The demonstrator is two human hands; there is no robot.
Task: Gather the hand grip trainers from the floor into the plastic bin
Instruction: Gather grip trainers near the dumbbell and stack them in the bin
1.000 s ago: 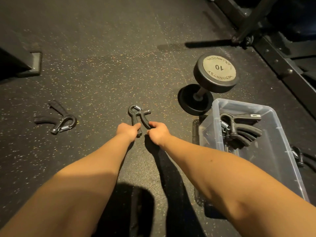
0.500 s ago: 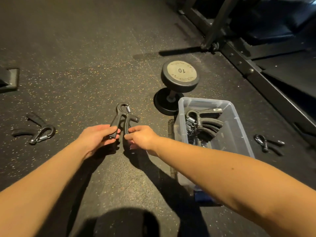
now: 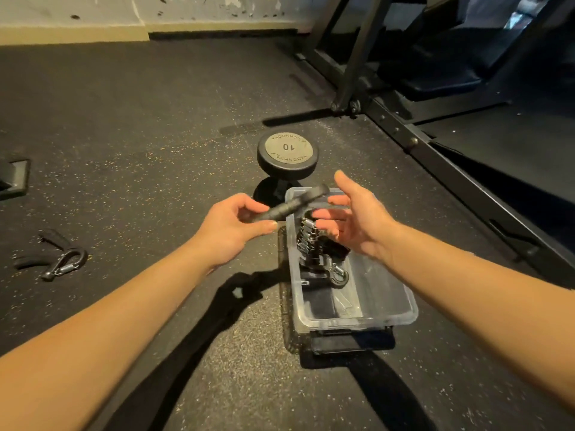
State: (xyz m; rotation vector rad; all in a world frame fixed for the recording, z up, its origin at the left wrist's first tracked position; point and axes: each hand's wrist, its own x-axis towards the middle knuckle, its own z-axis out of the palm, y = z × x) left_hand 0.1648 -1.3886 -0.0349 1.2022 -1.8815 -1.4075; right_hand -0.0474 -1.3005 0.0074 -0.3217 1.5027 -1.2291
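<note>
My left hand (image 3: pixel 231 227) pinches one handle of a black hand grip trainer (image 3: pixel 292 204) between thumb and fingers, holding it in the air over the far left corner of the clear plastic bin (image 3: pixel 357 318). My right hand (image 3: pixel 357 219) hovers over the bin's far end with fingers spread and nothing in it. Several black grip trainers (image 3: pixel 314 244) lie stacked inside the bin. One more grip trainer (image 3: pixel 54 256) lies on the dark floor at the far left.
A black 10 dumbbell (image 3: pixel 286 155) stands on end just beyond the bin. A black bench frame (image 3: pixel 435 150) runs diagonally along the right side. A black foot plate (image 3: pixel 14 178) sits at the left edge. Speckled rubber floor surrounds the bin.
Both hands lifted the grip trainer off the floor and carried it right, over the bin. My right hand has let go and spread its fingers. The camera view tilted up.
</note>
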